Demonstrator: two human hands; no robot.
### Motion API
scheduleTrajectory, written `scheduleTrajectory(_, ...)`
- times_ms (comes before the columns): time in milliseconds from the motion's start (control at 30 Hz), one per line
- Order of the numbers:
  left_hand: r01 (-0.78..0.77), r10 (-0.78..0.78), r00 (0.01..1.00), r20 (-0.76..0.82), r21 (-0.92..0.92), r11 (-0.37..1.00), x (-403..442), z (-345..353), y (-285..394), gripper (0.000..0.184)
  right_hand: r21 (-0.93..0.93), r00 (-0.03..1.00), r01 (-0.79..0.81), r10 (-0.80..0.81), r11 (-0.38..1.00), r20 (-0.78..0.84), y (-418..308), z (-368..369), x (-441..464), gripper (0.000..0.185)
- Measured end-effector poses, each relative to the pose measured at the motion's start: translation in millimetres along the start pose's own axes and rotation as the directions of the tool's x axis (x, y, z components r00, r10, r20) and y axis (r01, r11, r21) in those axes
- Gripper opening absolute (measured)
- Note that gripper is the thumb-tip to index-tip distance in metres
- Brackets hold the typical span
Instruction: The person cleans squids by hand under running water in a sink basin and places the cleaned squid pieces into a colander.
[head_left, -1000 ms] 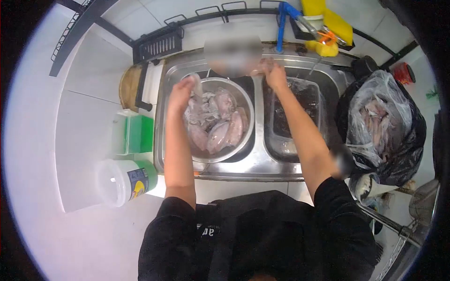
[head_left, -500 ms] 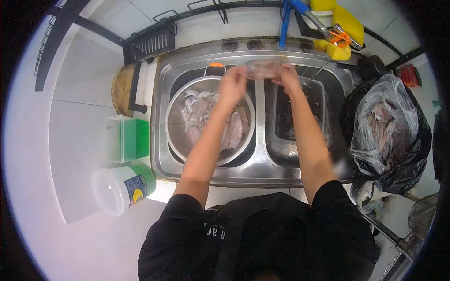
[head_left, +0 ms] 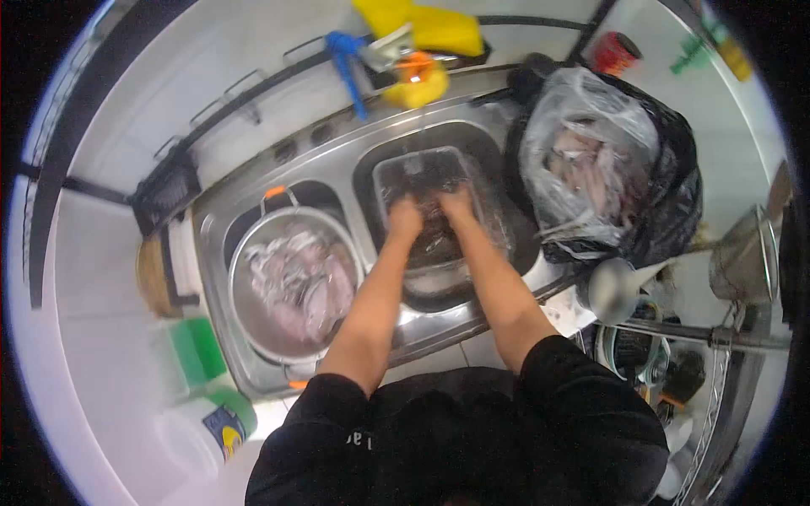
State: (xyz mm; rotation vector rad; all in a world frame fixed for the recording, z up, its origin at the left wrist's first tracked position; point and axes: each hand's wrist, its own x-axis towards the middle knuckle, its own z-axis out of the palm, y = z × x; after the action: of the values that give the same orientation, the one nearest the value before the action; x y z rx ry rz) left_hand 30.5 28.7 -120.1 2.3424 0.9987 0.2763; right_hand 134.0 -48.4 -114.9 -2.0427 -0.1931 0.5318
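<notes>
Both of my hands are down in a clear plastic tub (head_left: 390, 173) of dark water, which sits in the right sink basin. My left hand (head_left: 406, 218) is at the tub's left side and my right hand (head_left: 457, 204) is at its right, a short gap between them. Their fingers are under the water and blurred, so whether they grip anything is hidden. In the left basin a round metal pot (head_left: 235, 295) with orange-tipped handles holds several pale, pinkish squid (head_left: 325, 304).
To the right stands a black bag (head_left: 675, 190) with a clear liner full of squid. A faucet (head_left: 346, 72) and yellow cloths (head_left: 447, 32) are behind the sink (head_left: 371, 346). A green container (head_left: 198, 350) and a white-lidded bucket (head_left: 228, 422) stand left.
My hands have gone from holding a squid above the sink divider down into the tub's water. The squid no longer shows between them. The view has turned toward the right.
</notes>
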Motion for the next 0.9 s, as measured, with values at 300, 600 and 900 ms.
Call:
scheduleTrajectory(300,0.650,0.037,0.727,0.686,-0.670,-0.358,26,-44,-10,0.049,0.053,0.474,0.865,-0.846,0.500,0.246,-62,-53,-81,0.016)
scheduleTrajectory(600,0.369,-0.088,0.904,0.418,-0.868,-0.332,9,7,-5,0.040,-0.001,0.669,0.312,-0.220,0.950,0.710,-16,-35,-52,0.055)
scheduleTrajectory(900,0.228,-0.384,0.817,0.431,-0.852,-0.471,26,17,-1,0.035,0.313,0.798,-0.005,-0.185,0.950,0.573,-35,-49,-74,0.032)
